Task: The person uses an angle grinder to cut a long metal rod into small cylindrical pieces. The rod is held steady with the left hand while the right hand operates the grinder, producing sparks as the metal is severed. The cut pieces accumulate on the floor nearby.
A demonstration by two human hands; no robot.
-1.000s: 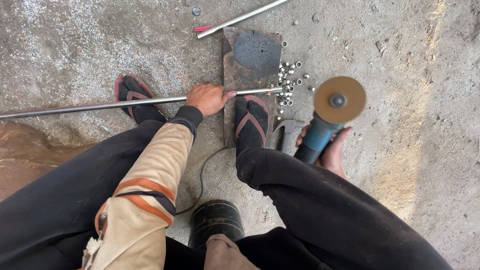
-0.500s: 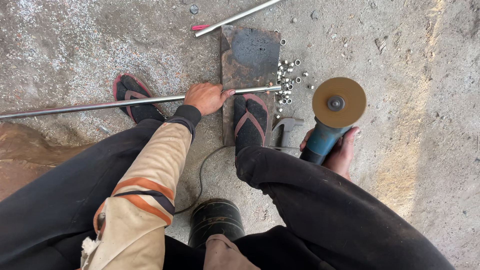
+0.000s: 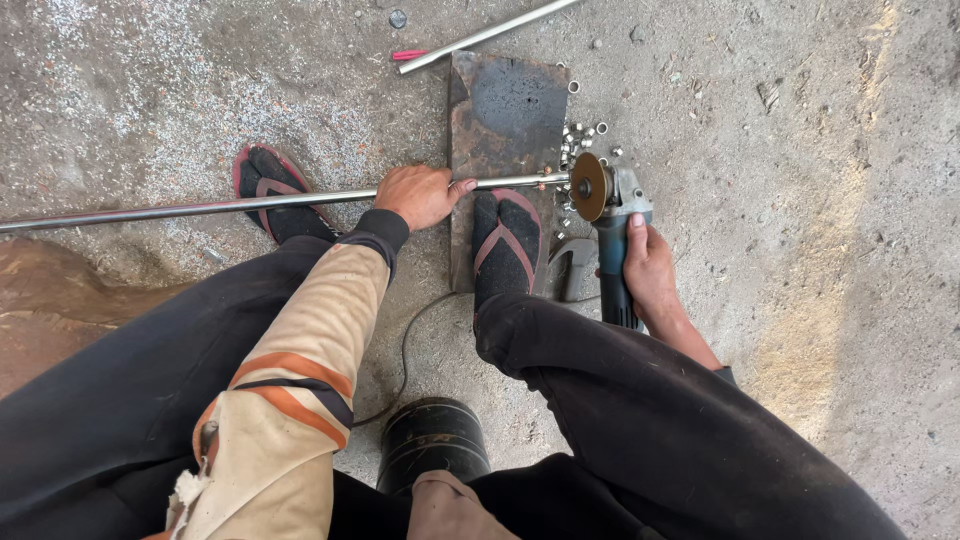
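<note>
Left hand grips long metal rod on rusty plate. Right hand holds grinder, disc at rod's 3 o'clock end. Small metal rings loose on floor at 12 o'clock from disc.

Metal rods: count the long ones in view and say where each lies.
2. One rod lies across the floor under the left hand, its end on the steel plate at the grinder disc. The other rod lies slanted above the plate.
</note>
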